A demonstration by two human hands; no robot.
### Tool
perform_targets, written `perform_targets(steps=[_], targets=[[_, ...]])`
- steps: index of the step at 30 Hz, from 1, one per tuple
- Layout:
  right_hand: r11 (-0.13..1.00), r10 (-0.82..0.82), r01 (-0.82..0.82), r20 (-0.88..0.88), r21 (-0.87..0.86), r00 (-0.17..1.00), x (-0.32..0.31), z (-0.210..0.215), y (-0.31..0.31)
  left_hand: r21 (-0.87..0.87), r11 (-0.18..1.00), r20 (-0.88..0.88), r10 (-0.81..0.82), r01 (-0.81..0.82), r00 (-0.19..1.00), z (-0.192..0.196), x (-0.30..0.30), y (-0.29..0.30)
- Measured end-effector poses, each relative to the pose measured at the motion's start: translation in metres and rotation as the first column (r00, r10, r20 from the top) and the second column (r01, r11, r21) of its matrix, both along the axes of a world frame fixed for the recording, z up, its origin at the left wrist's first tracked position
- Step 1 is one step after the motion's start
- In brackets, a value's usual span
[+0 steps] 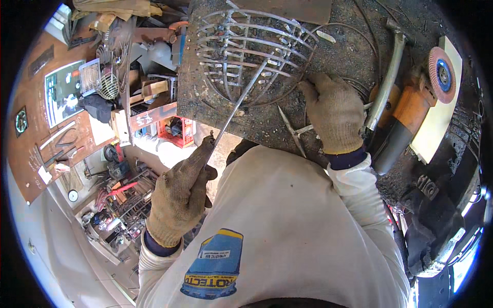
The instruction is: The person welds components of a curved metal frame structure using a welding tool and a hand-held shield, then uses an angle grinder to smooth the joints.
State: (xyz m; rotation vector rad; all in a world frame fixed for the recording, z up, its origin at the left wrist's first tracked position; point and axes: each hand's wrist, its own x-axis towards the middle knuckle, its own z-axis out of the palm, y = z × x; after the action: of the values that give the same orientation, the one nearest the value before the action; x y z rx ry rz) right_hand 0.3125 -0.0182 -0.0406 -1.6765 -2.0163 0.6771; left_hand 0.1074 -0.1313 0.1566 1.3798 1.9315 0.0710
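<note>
My left hand [181, 192], in a tan knit glove, grips the near end of a thin metal rod [241, 97] off the bench's edge. The rod slants up to a round wire cage [246, 56] of bent metal strips lying on the dark workbench [339, 51]. My right hand [334, 113], also gloved, rests palm down on the bench at the cage's right rim, over a wire ring and a pair of pliers [298, 132]. Whether its fingers pinch the wire is hidden.
An orange angle grinder [411, 110] with a flap disc [442, 74] lies at the bench's right, beside a hammer [385, 82]. A cluttered floor with boxes, a red crate [177, 131] and scrap metal lies to the left. A brown board [46, 118] with tools stands far left.
</note>
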Motion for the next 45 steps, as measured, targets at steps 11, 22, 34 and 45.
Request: perform_targets(steps=[11,22,34,45], targets=[[0.997,-0.012,0.008,-0.048,-0.077,0.999,0.0,-0.002,0.001,-0.021,0.981,-0.11,-0.192,0.191,0.975,0.009,-0.008,0.012],[1.0,0.012,-0.013,-0.033,-0.028,0.999,0.001,-0.007,0.0,0.013,0.984,-0.074,-0.179,0.18,0.981,0.007,-0.011,0.005],[0.998,0.028,-0.028,0.007,0.05,1.0,0.006,0.001,-0.007,0.092,0.965,-0.186,-0.224,0.244,0.957,-0.014,-0.01,-0.005],[0.922,0.321,-0.376,-0.36,-0.092,0.876,0.011,0.024,-0.056,0.245,0.9,-0.243,-0.303,0.36,0.922,-0.025,-0.016,-0.014]])
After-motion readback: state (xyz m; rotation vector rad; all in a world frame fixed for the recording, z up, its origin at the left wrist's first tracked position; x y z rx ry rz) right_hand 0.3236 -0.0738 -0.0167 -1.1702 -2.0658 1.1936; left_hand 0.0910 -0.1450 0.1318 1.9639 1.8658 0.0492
